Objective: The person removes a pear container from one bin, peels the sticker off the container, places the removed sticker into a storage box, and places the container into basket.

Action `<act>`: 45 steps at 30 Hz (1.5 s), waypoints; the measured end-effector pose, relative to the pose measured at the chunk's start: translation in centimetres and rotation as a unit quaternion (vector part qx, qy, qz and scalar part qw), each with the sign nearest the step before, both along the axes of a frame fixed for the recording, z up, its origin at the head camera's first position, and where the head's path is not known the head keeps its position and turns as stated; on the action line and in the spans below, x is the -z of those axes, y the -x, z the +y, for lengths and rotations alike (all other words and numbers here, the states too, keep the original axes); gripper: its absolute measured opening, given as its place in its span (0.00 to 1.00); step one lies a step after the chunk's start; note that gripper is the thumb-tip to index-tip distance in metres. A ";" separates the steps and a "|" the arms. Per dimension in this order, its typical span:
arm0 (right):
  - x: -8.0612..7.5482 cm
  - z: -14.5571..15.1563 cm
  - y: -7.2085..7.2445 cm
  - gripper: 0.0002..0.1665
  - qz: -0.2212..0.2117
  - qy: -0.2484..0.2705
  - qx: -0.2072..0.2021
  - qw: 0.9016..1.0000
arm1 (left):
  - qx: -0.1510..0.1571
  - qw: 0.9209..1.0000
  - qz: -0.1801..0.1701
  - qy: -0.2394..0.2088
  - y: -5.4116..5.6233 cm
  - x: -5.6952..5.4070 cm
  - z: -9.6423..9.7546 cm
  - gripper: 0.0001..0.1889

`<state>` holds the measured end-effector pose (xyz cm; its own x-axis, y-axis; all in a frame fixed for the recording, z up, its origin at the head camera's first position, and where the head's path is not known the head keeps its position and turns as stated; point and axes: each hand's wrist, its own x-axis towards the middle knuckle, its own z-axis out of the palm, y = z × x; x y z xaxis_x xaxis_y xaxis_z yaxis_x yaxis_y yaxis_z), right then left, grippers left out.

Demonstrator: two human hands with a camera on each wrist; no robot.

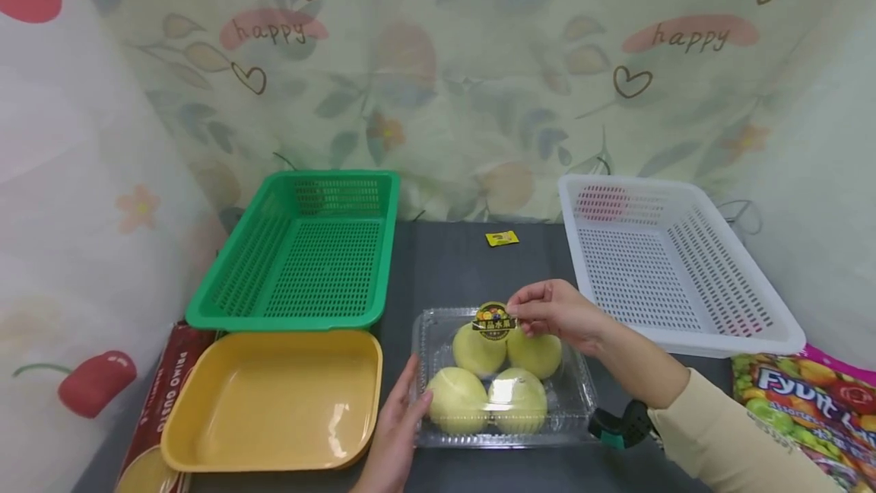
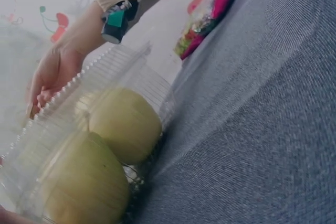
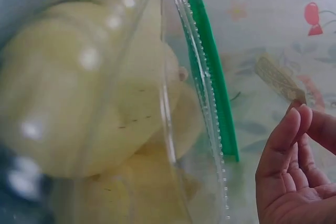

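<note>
A clear plastic clamshell box (image 1: 575,394) with several round yellow-green pears (image 1: 457,400) inside stands at the front of the table, its lid down. My left hand (image 1: 395,424) holds the box at its left side, fingers along the outer wall and thumb over the lid's edge. Between thumb and forefinger, my right hand (image 1: 564,314) pinches a black and gold fruit sticker (image 1: 494,321) by its right edge. The sticker overlaps the back of the lid in the head view; in the right wrist view its pale back (image 3: 275,77) shows, apart from the box.
A green basket (image 1: 386,249) and a yellow tray (image 1: 274,402) stand left of the box. At right is a white basket (image 1: 746,268), with a colourful candy bag (image 1: 807,409) in front. A small yellow packet (image 1: 503,238) lies behind. A red package (image 1: 160,402) lies far left.
</note>
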<state>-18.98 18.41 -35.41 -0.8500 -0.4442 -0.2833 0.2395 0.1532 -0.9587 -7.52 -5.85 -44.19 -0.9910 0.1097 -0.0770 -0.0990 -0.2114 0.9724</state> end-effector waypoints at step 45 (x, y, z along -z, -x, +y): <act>-3.9 -16.9 3.2 0.14 -0.049 0.063 -0.076 0.994 | -0.114 0.938 -0.205 0.256 1.3 -3.4 -29.4 0.39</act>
<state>-22.16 1.46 -31.51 -0.7413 -0.6026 -0.2957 0.3168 0.0743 -0.9456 -8.86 -35.27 -40.75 -0.8596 -0.2568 -0.4417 -0.4959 0.2106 0.8425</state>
